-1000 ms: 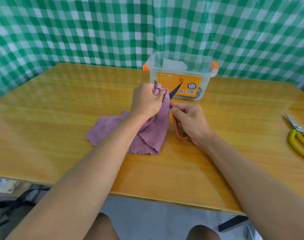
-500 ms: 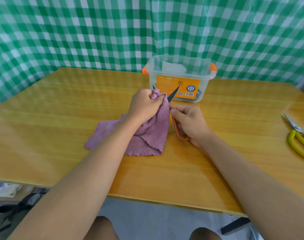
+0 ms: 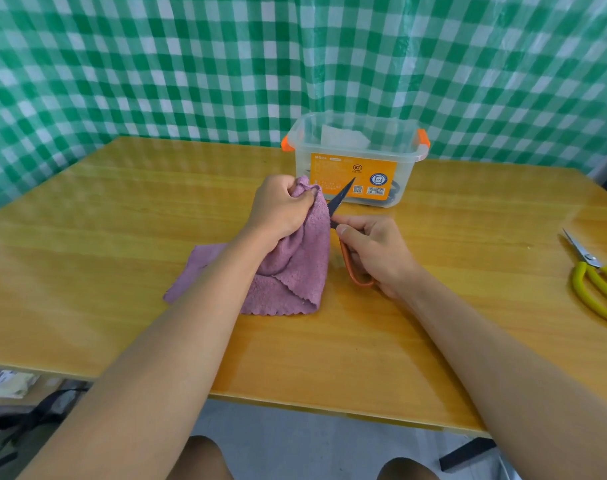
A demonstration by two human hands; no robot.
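In front of the clear storage box (image 3: pixel 355 157), a purple cloth (image 3: pixel 295 271) trails on the table (image 3: pixel 122 237). The left hand (image 3: pixel 277 209) has its fingers clenched round the cloth's bunched top. Just right of it, the right hand (image 3: pixel 374 251) has its fingers grasping orange-handled scissors (image 3: pixel 342 197), the dark blade beside the cloth.

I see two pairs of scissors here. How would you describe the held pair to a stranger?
On the wooden table, look just in front of the clear plastic box. There the right hand grips the orange-handled scissors beside a purple cloth. Their dark blade and orange loop set them apart from the yellow-handled scissors lying at the table's right edge.
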